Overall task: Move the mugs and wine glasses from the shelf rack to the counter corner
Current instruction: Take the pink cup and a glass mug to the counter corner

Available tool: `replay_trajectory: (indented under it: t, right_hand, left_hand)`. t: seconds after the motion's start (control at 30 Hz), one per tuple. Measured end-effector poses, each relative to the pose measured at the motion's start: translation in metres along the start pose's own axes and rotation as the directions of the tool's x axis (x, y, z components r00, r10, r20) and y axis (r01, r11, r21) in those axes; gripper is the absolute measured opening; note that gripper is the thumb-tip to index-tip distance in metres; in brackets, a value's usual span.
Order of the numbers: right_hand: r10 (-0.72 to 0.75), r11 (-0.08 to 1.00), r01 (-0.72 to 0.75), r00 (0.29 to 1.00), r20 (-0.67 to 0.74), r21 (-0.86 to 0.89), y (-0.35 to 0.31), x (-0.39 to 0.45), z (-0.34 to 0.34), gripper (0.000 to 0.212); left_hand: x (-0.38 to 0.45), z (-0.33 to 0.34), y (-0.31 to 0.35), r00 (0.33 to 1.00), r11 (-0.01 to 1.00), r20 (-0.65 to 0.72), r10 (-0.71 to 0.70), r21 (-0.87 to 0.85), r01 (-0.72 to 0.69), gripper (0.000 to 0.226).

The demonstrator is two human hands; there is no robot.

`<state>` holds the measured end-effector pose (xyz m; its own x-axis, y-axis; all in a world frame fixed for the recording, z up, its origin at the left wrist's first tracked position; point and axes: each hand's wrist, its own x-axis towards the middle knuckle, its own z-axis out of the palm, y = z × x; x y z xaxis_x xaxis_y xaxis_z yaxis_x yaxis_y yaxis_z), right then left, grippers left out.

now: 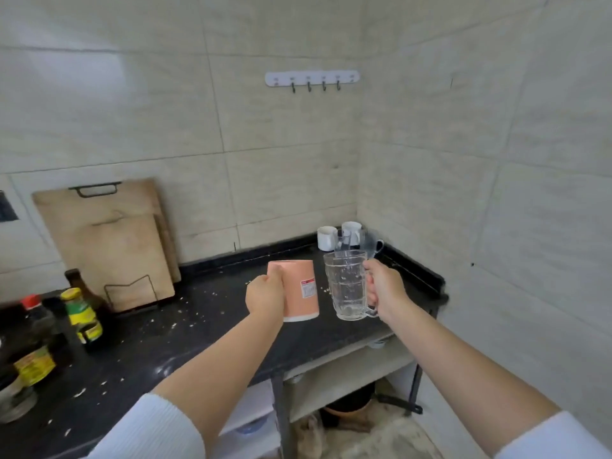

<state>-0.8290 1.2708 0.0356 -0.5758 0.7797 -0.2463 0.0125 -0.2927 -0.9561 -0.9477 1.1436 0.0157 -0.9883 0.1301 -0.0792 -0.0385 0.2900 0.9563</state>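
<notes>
Both grips are full: left hand wraps a peach-pink mug with a white base and a small label, right hand clamps the handle of a clear dimpled glass mug. Both mugs hang upright, side by side, just above the black tabletop. Two white mugs and some glassware already sit in the corner beyond, with bare, crumb-speckled tabletop in front of them.

Pink mug and clear glass mug held upright above counter.
</notes>
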Motion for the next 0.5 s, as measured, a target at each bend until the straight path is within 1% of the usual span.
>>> replay_trajectory:
  t: [0.03,0.1,0.2,0.27,0.37,0.43,0.47,0.5]
  right_hand:
    - [-0.001,1.000,0.001,1.000,0.004,-0.015,-0.005,0.023,-0.003,0.044]
    - [0.013,0.995,-0.012,1.000,0.009,-0.101,-0.012,0.061,-0.007,0.044]
    - [0.076,0.978,-0.072,0.997,0.012,-0.194,-0.014,0.113,-0.015,0.042]
    - [0.122,0.976,-0.119,0.993,0.001,-0.184,-0.012,0.148,-0.022,0.034]
    - [0.187,0.975,-0.188,0.982,-0.014,-0.119,-0.008,0.197,-0.030,0.021]
    - [0.219,0.969,-0.218,0.976,-0.007,-0.119,-0.003,0.233,-0.036,0.019]
    - [0.242,0.961,-0.241,0.970,-0.004,-0.134,-0.001,0.250,-0.041,0.021]
    - [0.275,0.950,-0.273,0.961,-0.007,-0.149,0.000,0.269,-0.045,0.024]
  left_hand:
    - [0.016,0.018,0.005,1.000,1.000,0.012,-0.009,-0.011,0.010,0.046]
    - [0.041,0.047,0.011,0.998,0.998,0.052,-0.042,-0.053,0.045,0.042]
    - [0.075,0.088,0.012,0.986,0.988,0.126,-0.111,-0.097,0.124,0.027]
    - [0.099,0.117,0.010,0.975,0.982,0.172,-0.140,-0.099,0.158,0.023]
    - [0.137,0.157,0.002,0.959,0.983,0.244,-0.140,-0.085,0.165,0.029]
    - [0.161,0.183,-0.007,0.941,0.985,0.309,-0.141,-0.051,0.165,0.026]
    - [0.170,0.192,-0.010,0.929,0.985,0.340,-0.147,-0.035,0.169,0.023]
    - [0.181,0.204,-0.016,0.916,0.983,0.368,-0.159,-0.028,0.182,0.026]
